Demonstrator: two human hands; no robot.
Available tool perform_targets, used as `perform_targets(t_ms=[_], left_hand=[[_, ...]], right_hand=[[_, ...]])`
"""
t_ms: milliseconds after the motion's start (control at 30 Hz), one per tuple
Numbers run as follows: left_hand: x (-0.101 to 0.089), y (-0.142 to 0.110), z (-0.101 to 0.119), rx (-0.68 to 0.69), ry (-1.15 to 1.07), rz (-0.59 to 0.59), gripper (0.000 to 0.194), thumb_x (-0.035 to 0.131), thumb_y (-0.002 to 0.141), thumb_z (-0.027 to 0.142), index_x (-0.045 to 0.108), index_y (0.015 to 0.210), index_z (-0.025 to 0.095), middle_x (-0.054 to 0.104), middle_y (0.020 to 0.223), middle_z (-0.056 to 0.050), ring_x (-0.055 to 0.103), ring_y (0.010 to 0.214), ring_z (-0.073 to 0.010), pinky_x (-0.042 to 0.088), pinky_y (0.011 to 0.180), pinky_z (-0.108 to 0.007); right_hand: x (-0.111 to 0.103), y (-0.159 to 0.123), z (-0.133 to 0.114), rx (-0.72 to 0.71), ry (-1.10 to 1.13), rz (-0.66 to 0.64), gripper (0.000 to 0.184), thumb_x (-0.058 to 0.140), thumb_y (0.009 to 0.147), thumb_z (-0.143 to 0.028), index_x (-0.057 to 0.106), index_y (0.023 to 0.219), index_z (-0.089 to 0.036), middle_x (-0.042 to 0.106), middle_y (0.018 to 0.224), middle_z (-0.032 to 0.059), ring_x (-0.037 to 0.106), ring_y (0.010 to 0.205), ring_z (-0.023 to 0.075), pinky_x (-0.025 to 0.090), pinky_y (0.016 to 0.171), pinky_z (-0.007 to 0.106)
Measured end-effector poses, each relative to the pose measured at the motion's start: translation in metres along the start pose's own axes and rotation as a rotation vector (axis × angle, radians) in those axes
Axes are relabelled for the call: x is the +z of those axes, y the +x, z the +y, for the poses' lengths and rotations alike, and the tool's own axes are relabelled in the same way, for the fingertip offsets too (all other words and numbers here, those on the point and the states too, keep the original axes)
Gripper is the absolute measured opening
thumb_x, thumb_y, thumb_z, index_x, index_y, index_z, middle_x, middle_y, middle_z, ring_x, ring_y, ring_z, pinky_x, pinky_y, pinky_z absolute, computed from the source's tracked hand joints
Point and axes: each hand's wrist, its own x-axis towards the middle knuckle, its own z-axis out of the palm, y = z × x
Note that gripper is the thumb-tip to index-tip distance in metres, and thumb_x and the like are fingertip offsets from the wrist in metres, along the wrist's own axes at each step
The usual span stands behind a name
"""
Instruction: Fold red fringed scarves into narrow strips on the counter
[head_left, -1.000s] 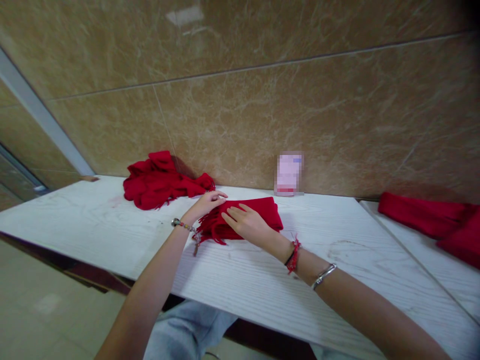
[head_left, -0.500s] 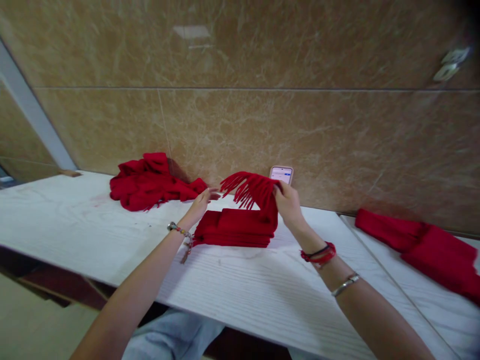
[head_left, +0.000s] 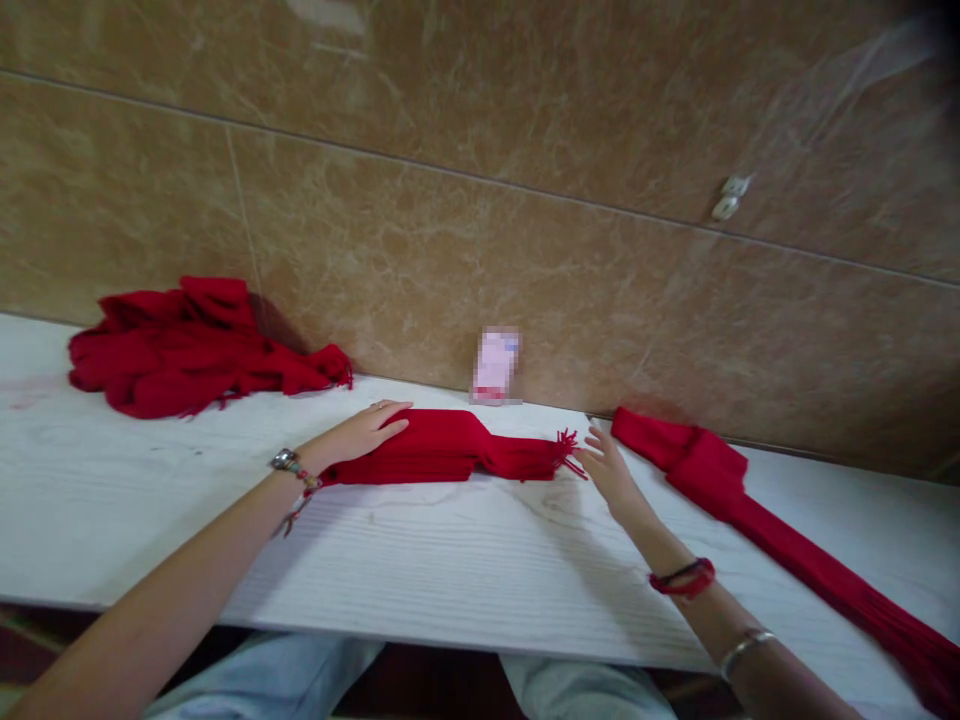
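Note:
A folded red scarf (head_left: 435, 445) lies in layers on the white tabletop in front of me. One end of it stretches flat to the right and finishes in a fringe (head_left: 568, 452). Resting on the scarf's left part is my left hand (head_left: 367, 432), its fingers extended and the thumb a little apart. My right hand (head_left: 606, 470) is just right of the fringe, fingers spread with nothing held in them. Farther right, a second red scarf (head_left: 709, 465) lies partly folded, its long end running toward the lower right corner.
A crumpled heap of red scarves (head_left: 172, 350) sits at the back left against the tiled wall (head_left: 420, 260). A phone (head_left: 496, 365) leans on the wall behind the folded scarf. The white table (head_left: 420, 570) has its front edge by my legs.
My right hand has let go of the fringed end, which now lies out to the right. My left hand has come down on the scarf. The view has turned right.

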Motion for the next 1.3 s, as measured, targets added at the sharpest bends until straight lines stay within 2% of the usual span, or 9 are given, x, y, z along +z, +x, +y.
perform_targets(t_ms=[67,167,267,400,667,833,967,1067,1300], left_hand=[[-0.003,0.0,0.001,0.002,0.045,-0.035,0.057,0.03,0.088,0.05,0.043,0.13,0.013,0.045,0.133,-0.01,0.042,0.121,-0.0198,0.026,0.106,-0.03],[-0.003,0.0,-0.005,0.005,0.062,-0.086,0.06,0.032,0.087,0.052,0.039,0.133,0.013,0.044,0.134,-0.011,0.042,0.121,-0.0203,0.027,0.105,-0.03],[-0.005,0.0,-0.018,0.045,0.055,-0.14,0.06,0.035,0.086,0.053,0.038,0.134,0.016,0.045,0.133,-0.009,0.043,0.12,-0.0207,0.029,0.104,-0.03],[-0.014,0.0,-0.029,0.054,0.069,-0.205,0.059,0.04,0.085,0.052,0.038,0.134,0.019,0.048,0.131,-0.009,0.046,0.117,-0.0217,0.032,0.101,-0.032],[-0.028,-0.004,-0.032,0.085,0.15,-0.179,0.054,0.041,0.084,0.052,0.047,0.129,0.023,0.054,0.118,-0.008,0.052,0.106,-0.0223,0.038,0.095,-0.034],[-0.028,0.01,0.014,0.176,0.261,0.037,0.054,0.03,0.087,0.056,0.052,0.123,0.022,0.045,0.13,-0.008,0.043,0.117,-0.0229,0.034,0.1,-0.037],[0.003,0.038,0.089,0.38,0.392,-0.023,0.042,0.028,0.093,0.041,0.057,0.116,0.021,0.054,0.122,-0.007,0.051,0.109,-0.018,0.035,0.098,-0.033],[0.041,0.055,0.122,0.496,0.506,-0.116,0.035,0.037,0.093,0.037,0.055,0.118,0.022,0.055,0.125,-0.006,0.047,0.115,-0.0196,0.032,0.098,-0.036],[0.076,0.05,0.11,0.425,0.643,-0.187,0.037,0.038,0.093,0.036,0.049,0.126,0.027,0.051,0.131,-0.005,0.046,0.119,-0.0225,0.027,0.099,-0.041]], right_hand=[[0.009,0.004,-0.009,-0.254,-0.203,-0.033,0.042,0.05,0.072,-0.033,0.052,0.11,-0.016,0.055,0.117,0.0159,0.054,0.106,0.0258,0.044,0.088,0.045],[0.034,0.004,-0.027,-0.599,-0.464,-0.34,0.031,0.044,0.08,-0.023,0.059,0.106,-0.016,0.059,0.114,0.0133,0.05,0.112,0.0227,0.037,0.098,0.042],[0.057,0.0,-0.037,-0.714,-0.684,-0.638,0.032,0.043,0.082,-0.017,0.057,0.111,-0.014,0.058,0.115,0.0122,0.052,0.109,0.0201,0.038,0.096,0.035],[0.049,0.009,-0.034,-0.62,-0.954,-0.681,0.034,0.043,0.078,-0.007,0.058,0.109,-0.012,0.06,0.105,0.0113,0.056,0.098,0.0179,0.042,0.087,0.029],[-0.028,0.047,-0.013,-0.503,-1.047,-0.611,0.033,0.04,0.068,0.004,0.064,0.084,-0.012,0.062,0.096,0.0124,0.056,0.092,0.0192,0.042,0.082,0.03],[-0.002,0.027,-0.026,-0.743,-0.695,-0.48,0.024,0.045,0.076,-0.006,0.06,0.092,-0.015,0.059,0.1,0.0095,0.052,0.097,0.0185,0.04,0.087,0.032],[0.025,0.01,-0.033,-0.784,-0.702,-0.712,0.021,0.046,0.074,-0.006,0.061,0.084,-0.015,0.062,0.088,0.0063,0.054,0.083,0.0158,0.042,0.076,0.027],[0.019,0.012,-0.031,-0.658,-0.888,-0.716,0.024,0.043,0.072,-0.003,0.061,0.081,-0.016,0.062,0.088,0.0061,0.055,0.08,0.0147,0.04,0.072,0.025],[-0.028,0.038,-0.015,-0.353,-1.152,-0.545,0.023,0.044,0.073,-0.004,0.063,0.083,-0.013,0.063,0.086,0.0116,0.057,0.08,0.0188,0.041,0.067,0.027]])
